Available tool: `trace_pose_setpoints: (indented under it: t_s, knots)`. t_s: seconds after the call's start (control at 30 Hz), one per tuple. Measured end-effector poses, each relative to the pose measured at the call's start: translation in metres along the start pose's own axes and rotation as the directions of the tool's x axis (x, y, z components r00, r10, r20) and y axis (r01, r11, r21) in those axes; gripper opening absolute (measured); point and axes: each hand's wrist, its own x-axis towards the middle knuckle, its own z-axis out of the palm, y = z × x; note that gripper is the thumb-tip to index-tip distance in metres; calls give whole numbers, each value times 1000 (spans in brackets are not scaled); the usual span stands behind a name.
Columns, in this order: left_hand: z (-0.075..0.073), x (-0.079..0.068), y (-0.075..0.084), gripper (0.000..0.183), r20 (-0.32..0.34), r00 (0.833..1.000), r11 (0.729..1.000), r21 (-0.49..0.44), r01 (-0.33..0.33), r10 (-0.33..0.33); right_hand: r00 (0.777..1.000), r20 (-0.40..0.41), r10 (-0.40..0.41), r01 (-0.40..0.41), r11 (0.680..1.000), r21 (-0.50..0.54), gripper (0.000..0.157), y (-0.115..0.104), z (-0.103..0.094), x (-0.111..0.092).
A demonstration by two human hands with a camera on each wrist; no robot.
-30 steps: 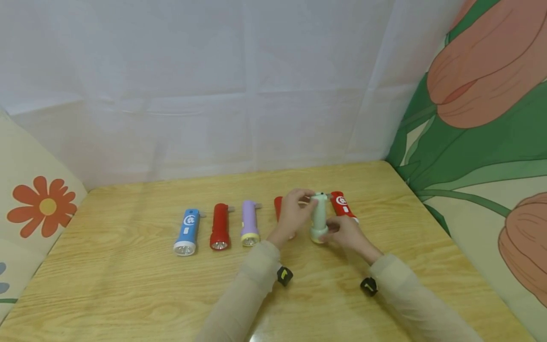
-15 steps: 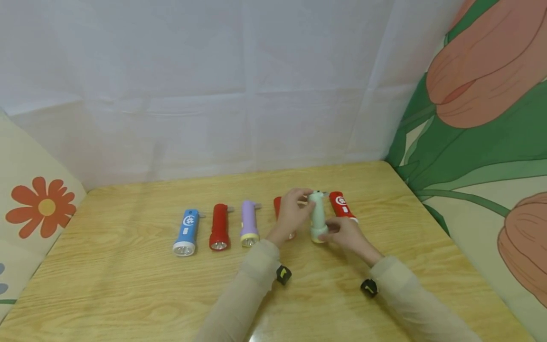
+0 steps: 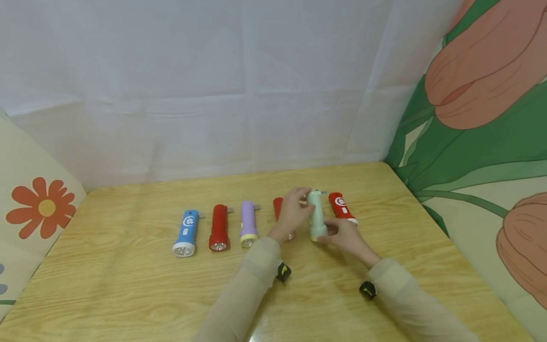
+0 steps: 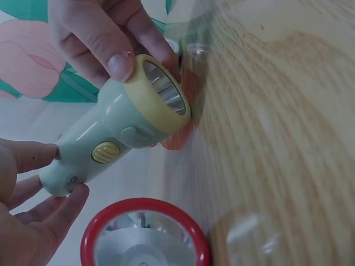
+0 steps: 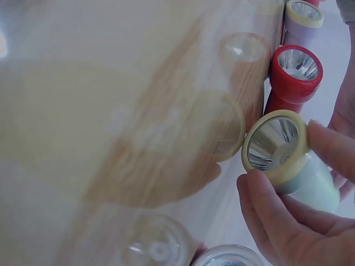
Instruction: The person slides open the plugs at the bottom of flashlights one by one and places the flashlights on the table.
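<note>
A pale green flashlight (image 3: 316, 214) with a cream rim stands between my hands, its lens end toward me. My left hand (image 3: 294, 213) pinches the tail end between thumb and fingers, where a small grey tab (image 3: 323, 193) sticks out to the right. With thumb and fingertips my right hand (image 3: 347, 236) grips the rim of the lens end, seen closely in the right wrist view. On the flashlight's side the left wrist view shows a ribbed cream switch (image 4: 105, 152). A red flashlight (image 3: 278, 207) lies left of it, partly hidden behind my left hand.
Left of my hands, a purple flashlight (image 3: 248, 223), a red flashlight (image 3: 219, 227) and a blue flashlight (image 3: 186, 232) lie in a row on the wooden table (image 3: 149, 294). Another red flashlight (image 3: 341, 207) with a white emblem lies beyond my right hand. A white cloth (image 3: 192, 95) hangs behind.
The tail end of the green flashlight has shifted slightly left, with the grey tab farther from the red flashlight at the right. Both hands keep their hold and move slightly with it.
</note>
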Motion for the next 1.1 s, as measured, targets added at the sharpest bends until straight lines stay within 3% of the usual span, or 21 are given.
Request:
trace_pose_setpoints:
  t_s: [0.4, 0.8, 1.1]
  knots:
    - [2, 7, -8, 47, 27, 999, 991, 133, -22, 19, 1000, -28, 7, -6, 1000, 27, 39, 2, 1, 2]
    - [3, 11, -9, 49, 53, 995, 985, 156, 74, -84, 999, -40, 11, -10, 1000, 24, 37, 2, 2, 3]
    - [6, 15, -15, 51, 73, 981, 973, 162, 165, -179, 999, -43, 30, -30, 999, 18, 38, 1, 2, 3]
